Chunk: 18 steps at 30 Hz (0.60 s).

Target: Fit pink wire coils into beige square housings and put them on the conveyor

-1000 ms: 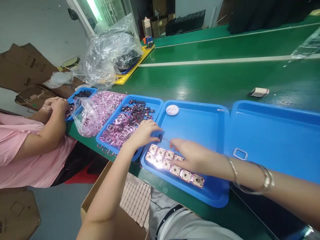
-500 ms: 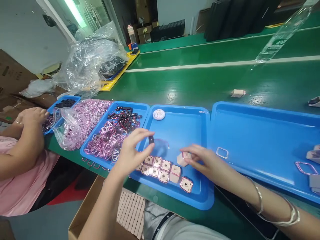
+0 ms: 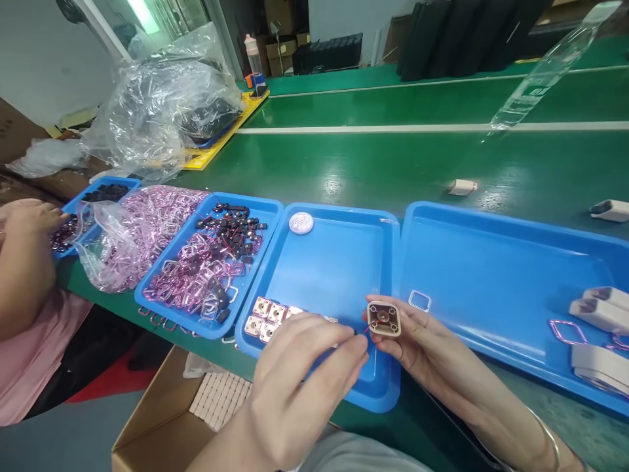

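Note:
My right hand (image 3: 423, 339) grips a small beige square housing (image 3: 392, 321), its open hollow end turned up towards me. My left hand (image 3: 307, 380) is closed in a pinch just left of it, on a thin red wire (image 3: 367, 328) that runs into the housing. The black part seen earlier in those fingers is hidden from view. Below both hands lies a blue tray (image 3: 339, 262) with several beige square housings with pink rims (image 3: 262, 306), partly covered by my left hand. A white oval piece (image 3: 301, 223) sits at the tray's far left.
To the left, another blue tray (image 3: 272, 216) holds pink square frames (image 3: 184, 269) and black wired parts (image 3: 240, 226). Beside it lies a bag of pink frames (image 3: 147, 216). A co-worker's hand (image 3: 34, 216) is further left. The right tray (image 3: 491, 262) holds beige housings (image 3: 602, 311) and loose frames.
My left hand has moved right and down to the housing, bringing the wired part. My right hand has turned the housing so its open end faces me. The view has shifted slightly.

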Each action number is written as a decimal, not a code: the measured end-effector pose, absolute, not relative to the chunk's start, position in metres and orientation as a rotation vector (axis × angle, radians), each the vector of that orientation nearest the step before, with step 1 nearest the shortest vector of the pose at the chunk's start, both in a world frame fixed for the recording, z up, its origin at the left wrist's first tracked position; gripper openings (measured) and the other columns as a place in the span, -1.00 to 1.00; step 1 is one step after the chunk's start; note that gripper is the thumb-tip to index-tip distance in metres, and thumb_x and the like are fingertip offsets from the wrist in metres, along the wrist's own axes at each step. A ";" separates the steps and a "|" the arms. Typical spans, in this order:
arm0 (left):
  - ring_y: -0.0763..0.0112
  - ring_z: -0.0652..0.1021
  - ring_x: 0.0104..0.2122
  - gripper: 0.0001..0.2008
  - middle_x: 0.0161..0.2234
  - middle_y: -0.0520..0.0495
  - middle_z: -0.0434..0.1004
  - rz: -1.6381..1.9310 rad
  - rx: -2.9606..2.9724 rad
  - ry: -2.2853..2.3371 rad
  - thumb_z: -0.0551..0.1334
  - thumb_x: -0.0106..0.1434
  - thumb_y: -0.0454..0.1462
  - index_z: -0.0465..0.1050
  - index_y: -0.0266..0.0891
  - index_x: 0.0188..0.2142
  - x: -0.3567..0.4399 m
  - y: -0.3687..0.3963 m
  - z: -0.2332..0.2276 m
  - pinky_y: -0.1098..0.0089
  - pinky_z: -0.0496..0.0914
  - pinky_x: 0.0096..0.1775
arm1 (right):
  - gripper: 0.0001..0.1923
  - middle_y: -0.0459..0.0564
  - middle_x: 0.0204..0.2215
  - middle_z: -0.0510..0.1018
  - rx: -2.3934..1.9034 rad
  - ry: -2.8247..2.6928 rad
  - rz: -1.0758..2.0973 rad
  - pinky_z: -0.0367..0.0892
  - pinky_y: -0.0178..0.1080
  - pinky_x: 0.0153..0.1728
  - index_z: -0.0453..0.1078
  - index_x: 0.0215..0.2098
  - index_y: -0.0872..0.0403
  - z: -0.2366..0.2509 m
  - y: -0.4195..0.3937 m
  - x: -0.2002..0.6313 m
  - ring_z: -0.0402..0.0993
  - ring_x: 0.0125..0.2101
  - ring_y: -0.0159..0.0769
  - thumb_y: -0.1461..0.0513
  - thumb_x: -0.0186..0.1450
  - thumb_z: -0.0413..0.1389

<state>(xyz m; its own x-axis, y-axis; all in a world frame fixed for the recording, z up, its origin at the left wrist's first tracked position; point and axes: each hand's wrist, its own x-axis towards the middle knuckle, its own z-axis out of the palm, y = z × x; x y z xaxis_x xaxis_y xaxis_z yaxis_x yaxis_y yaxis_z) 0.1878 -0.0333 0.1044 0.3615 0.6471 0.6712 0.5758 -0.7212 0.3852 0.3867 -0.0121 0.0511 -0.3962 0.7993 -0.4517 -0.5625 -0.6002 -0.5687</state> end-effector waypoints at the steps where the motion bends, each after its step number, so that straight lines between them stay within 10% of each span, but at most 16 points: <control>1: 0.34 0.51 -0.15 -0.68 -0.20 -0.18 0.53 1.303 2.531 1.095 0.31 0.11 -0.53 0.47 -0.44 -0.11 0.189 -0.032 0.103 0.31 0.46 -0.10 | -0.78 -0.02 -0.28 0.65 -0.893 -0.427 2.062 0.49 -0.41 -0.26 0.55 -0.11 0.04 0.051 -0.012 0.387 0.58 -0.36 -0.39 0.18 0.28 0.21; 18: 0.34 0.53 -0.28 -0.77 -0.26 -0.14 0.56 1.056 2.568 1.087 0.22 0.22 -0.43 0.42 -0.30 -0.11 0.196 -0.033 0.111 0.27 0.49 -0.22 | -0.83 -0.03 -0.30 0.63 -0.958 -0.429 2.094 0.45 -0.32 -0.27 0.56 -0.17 -0.03 0.050 -0.019 0.389 0.54 -0.39 -0.36 0.20 0.26 0.21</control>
